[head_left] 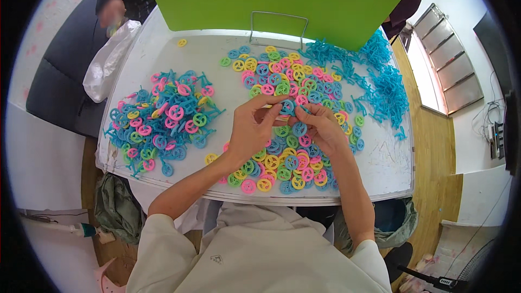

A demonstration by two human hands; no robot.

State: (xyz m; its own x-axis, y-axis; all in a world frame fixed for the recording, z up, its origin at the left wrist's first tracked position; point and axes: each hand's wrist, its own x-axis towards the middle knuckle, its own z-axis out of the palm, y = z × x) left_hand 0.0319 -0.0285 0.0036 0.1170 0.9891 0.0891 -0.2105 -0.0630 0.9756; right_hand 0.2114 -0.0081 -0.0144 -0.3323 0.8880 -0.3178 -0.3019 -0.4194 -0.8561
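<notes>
My left hand (254, 125) and my right hand (320, 126) meet over the middle of a white table (382, 165). Together they pinch a small blue plastic wheel (287, 107) between fingertips. Beneath and behind my hands spreads a loose heap of wheels (282, 76) in blue, pink, yellow and green. To the left lies a second pile (163, 119), wheels joined to blue stems. At the right edge sits a heap of bare blue stems (380, 81).
A green upright board (282, 0) with a wire handle (278, 21) stands at the table's far edge. A white plastic bag (111, 59) hangs at the far left corner, near another person's hand (111, 11). A single yellow wheel (182, 43) lies apart.
</notes>
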